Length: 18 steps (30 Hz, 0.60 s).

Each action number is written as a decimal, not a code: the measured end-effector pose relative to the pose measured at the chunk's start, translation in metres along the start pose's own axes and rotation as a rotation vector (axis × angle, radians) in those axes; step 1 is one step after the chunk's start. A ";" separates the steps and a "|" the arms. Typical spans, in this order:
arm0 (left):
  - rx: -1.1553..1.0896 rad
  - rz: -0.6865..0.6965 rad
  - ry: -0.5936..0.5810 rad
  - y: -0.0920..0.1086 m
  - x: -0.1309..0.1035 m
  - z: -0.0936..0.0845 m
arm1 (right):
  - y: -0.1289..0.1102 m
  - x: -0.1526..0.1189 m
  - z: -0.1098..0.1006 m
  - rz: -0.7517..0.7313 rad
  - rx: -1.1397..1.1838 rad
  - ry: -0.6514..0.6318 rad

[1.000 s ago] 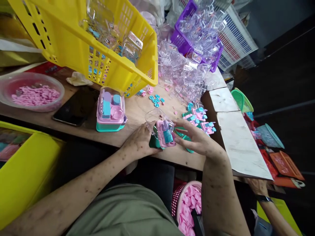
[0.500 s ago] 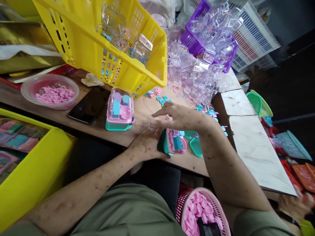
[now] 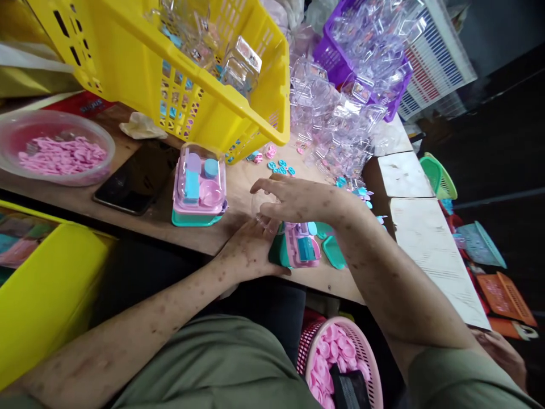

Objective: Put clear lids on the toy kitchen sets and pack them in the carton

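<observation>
My left hand [image 3: 247,250] is wrapped round the side of a small teal-and-pink toy box [image 3: 300,250], tilted on the table's near edge. Lilac and blue pieces sit in its pink tray. Over it reaches my right hand [image 3: 289,197], its thumb and fingers curved round a clear plastic lid [image 3: 259,209], only partly visible. Whether the lid is joined to the box, I cannot tell. To the left stands a similar box [image 3: 199,184] with its clear lid down over the pieces. Teal lids [image 3: 334,253] lie beside my right forearm.
A yellow basket [image 3: 272,128] stands behind. A heap of clear covers [image 3: 336,130] spills before a purple basket [image 3: 326,54]. At left are a phone [image 3: 131,179] and a tub [image 3: 96,128] of pink pieces. Below is a pink basket [image 3: 370,346]. Another person's hand [image 3: 502,349] shows lower right.
The view has shifted slightly, so the things at left sit further left. My right fingers have moved a little over the clear lid. My left hand keeps its hold on the toy box.
</observation>
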<state>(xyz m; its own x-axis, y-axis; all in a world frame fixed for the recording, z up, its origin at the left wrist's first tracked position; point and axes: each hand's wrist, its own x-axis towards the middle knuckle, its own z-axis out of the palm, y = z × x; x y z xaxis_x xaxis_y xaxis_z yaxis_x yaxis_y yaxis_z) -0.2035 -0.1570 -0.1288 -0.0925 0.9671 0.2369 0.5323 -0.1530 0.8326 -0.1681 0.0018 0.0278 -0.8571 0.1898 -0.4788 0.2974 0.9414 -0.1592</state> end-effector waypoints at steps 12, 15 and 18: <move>0.077 0.065 0.067 -0.004 -0.001 0.008 | -0.015 -0.072 -0.007 -0.010 0.060 0.520; 0.049 0.112 0.062 -0.006 -0.001 0.008 | -0.019 -0.097 0.007 0.065 -0.025 0.613; 0.043 0.118 0.054 -0.007 -0.001 0.007 | -0.023 -0.105 0.028 0.103 -0.080 0.644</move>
<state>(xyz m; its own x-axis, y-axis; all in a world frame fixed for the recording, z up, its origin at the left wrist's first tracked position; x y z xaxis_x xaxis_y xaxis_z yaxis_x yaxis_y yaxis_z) -0.2013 -0.1554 -0.1380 -0.0719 0.9304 0.3594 0.5777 -0.2549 0.7755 -0.0730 -0.0472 0.0581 -0.9134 0.3861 0.1288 0.3809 0.9224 -0.0637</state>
